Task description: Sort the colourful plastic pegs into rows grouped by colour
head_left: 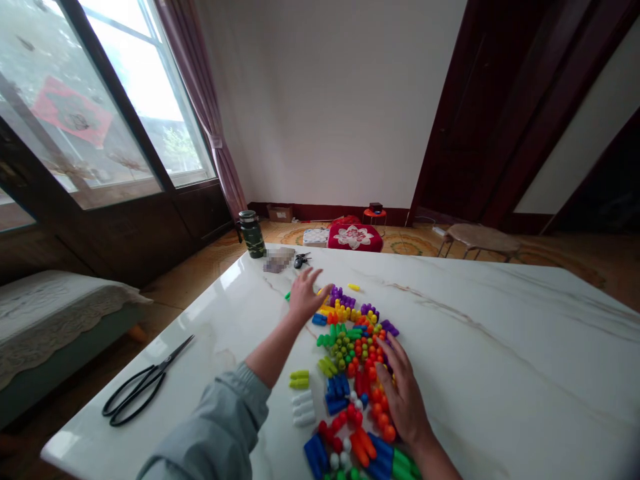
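My left hand [303, 297] lies flat and spread at the pile's 11 o'clock edge, gripping nothing. My right hand [404, 393], also open and palm-down, rests on the pegs at 4 o'clock. The pegs [350, 347] sit mid-tabletop [500, 347]: small, glossy plastic, round-headed, many colours. On that slick, marble-veined surface they'd roll, so I judge low palms cupping gently inward work best. Black scissors [145, 383] lie at 9 o'clock.

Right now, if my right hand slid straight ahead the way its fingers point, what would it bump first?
The right hand would likely push into the red pieces directly in front of it first, then the green pieces beyond; depth is hard to judge.
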Tool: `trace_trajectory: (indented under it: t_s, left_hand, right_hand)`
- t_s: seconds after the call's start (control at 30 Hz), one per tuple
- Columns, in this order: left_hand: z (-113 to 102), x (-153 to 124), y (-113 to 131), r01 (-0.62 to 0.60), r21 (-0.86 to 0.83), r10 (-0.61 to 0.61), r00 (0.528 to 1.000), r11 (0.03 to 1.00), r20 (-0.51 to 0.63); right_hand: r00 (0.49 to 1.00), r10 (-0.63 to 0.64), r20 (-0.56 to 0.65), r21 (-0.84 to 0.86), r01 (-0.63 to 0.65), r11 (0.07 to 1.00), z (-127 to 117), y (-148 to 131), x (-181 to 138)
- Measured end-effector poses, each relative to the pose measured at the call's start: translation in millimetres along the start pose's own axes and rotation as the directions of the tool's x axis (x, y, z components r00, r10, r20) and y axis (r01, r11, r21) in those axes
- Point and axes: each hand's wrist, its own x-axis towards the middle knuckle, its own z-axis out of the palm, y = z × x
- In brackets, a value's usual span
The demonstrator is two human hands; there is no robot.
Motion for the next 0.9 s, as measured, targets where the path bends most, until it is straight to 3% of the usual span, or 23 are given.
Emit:
trace_trajectory:
  t_s: [0.07,0.13,0.2,0.3,0.4,0.57,0.73,0.8,0.9]
  left_hand:
    - [4,32,-30,0.221,0.111,-0.228,0.972,0.969,0.059]
    - [14,49,-52,0.232,0.097,-0.245,0.958,0.968,0.148]
    - [29,52,-60,0.166,0.029,-0.168,0.959,0.986,0.23]
    - [48,42,-50,0.027,-0.127,0.016,0.944,0.992,0.329]
    - [57,28,-28,-0.062,-0.299,0.183,0.9,0.952,0.395]
    - [48,4,9,-0.05,-0.471,0.272,0.868,0.88,0.415]
    - [8,-50,49,-0.107,-0.517,0.332,0.87,0.849,0.364]
    - [-11,-90,58,-0.172,-0.407,0.318,0.892,0.897,0.322]
    - [-30,-161,58,-0.118,-0.111,0.15,0.93,0.987,0.337]
  right_hand:
    - [1.0,-0.014,0.018,-0.007,0.014,1.0,0,0,-1]
    - [0.999,-0.018,0.028,-0.015,0.018,1.0,-1,0,-1]
    - [0.999,-0.009,0.036,-0.022,0.009,1.0,-2,-1,-1]
    - [0.999,-0.004,0.053,-0.017,0.005,1.0,-4,-4,-1]
    - [0.998,-0.007,0.059,0.009,0.007,1.0,-4,-5,-1]
    - [1.0,0.003,0.023,0.043,-0.004,0.999,0,-2,1]
    - [0.999,0.017,-0.027,0.085,-0.015,0.996,2,-1,5]
    - [0.999,0.029,-0.026,0.098,-0.026,0.995,2,0,6]
    - [0.999,0.019,-0.027,0.118,-0.016,0.993,2,1,7]
